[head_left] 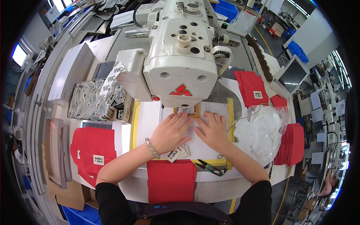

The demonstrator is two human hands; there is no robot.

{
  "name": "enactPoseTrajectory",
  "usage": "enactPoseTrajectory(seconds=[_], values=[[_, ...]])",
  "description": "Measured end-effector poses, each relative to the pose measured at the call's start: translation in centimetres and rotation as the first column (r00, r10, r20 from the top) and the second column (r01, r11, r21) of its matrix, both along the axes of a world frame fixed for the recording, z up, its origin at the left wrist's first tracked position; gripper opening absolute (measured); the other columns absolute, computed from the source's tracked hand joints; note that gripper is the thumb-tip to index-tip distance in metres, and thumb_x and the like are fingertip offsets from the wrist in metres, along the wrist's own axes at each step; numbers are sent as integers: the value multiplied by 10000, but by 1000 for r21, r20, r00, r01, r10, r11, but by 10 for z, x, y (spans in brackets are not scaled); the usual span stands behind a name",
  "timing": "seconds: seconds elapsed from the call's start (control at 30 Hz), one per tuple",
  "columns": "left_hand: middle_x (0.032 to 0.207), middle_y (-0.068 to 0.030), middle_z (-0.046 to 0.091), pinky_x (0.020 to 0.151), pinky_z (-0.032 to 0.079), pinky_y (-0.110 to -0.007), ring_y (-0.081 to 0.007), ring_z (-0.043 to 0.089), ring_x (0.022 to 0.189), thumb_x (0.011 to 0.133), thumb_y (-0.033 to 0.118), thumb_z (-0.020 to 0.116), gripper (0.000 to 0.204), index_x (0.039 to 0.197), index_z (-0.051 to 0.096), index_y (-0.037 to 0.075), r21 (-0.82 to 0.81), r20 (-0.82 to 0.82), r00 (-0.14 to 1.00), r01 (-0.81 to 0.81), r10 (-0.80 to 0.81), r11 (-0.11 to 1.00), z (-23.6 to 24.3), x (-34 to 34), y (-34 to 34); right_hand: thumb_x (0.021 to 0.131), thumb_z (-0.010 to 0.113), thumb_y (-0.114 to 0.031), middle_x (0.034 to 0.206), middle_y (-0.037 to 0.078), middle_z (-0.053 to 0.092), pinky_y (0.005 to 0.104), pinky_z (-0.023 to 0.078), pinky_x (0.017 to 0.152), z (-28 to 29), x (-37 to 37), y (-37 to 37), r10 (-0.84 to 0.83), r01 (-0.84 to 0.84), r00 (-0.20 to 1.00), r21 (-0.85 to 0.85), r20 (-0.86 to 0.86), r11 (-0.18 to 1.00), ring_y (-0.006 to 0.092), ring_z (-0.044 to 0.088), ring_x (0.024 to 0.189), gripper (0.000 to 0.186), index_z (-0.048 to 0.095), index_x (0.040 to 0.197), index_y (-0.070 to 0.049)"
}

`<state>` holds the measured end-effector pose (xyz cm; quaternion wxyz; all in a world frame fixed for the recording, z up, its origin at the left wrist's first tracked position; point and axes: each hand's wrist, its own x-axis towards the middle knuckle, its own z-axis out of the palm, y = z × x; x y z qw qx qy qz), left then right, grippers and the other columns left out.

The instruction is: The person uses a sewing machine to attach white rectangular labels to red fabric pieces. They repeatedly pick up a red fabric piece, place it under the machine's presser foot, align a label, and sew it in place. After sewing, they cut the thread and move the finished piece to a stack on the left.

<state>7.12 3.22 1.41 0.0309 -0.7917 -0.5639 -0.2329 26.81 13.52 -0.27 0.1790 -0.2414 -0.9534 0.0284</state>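
Observation:
Under the head of a large white industrial sewing machine (182, 67), a small brass-coloured frame (193, 115) lies on the white work plate (146, 129). My left hand (172, 131) rests flat at its near left side, fingers stretched out and fingertips close to the frame. On the other side my right hand (212, 130) lies with fingers spread, its index finger near the frame's lower edge. Neither hand visibly grips anything; what lies under the fingertips is hidden. Several white fabric labels (183, 153) with dark print sit just below my left palm.
A stack of red fabric pieces (171, 182) lies at the front edge, beside green-handled thread snips (210, 167). More red pieces (93, 144) are at left, below a box of folded labels (92, 99). At right are a clear plastic bag (264, 131) and another red stack (290, 144).

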Motion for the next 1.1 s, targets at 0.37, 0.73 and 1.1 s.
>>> enactPoseTrajectory(seconds=[0.37, 0.73, 1.1], values=[[1341, -214, 509, 1069, 394, -465, -386, 533, 1202, 834, 428, 679, 603, 1289, 553, 53, -145, 52, 998, 49, -42, 988, -15, -1, -9, 813, 696, -318, 1124, 90, 525, 412, 327, 834, -1, 0, -1, -4, 4, 1000, 9, -22, 1000, 252, 485, 1024, 460, 629, 1237, -151], [1428, -249, 425, 1122, 327, -490, -426, 452, 1291, 877, 543, 591, 729, 1413, 443, 72, -231, 59, 997, 60, -48, 971, -18, -2, -9, 813, 695, -318, 1128, 94, 536, 411, 327, 827, -1, 0, 0, -8, 8, 1000, 17, -29, 1000, 256, 484, 1033, 455, 629, 1235, -163], [1385, -232, 461, 1092, 356, -476, -390, 484, 1254, 864, 455, 647, 669, 1372, 474, 56, -257, 65, 993, 108, -94, 960, -8, -1, -11, 810, 692, -314, 1138, 96, 539, 412, 330, 829, -1, 0, -1, -14, 14, 999, 25, -32, 1000, 259, 485, 1044, 435, 641, 1218, -172]])
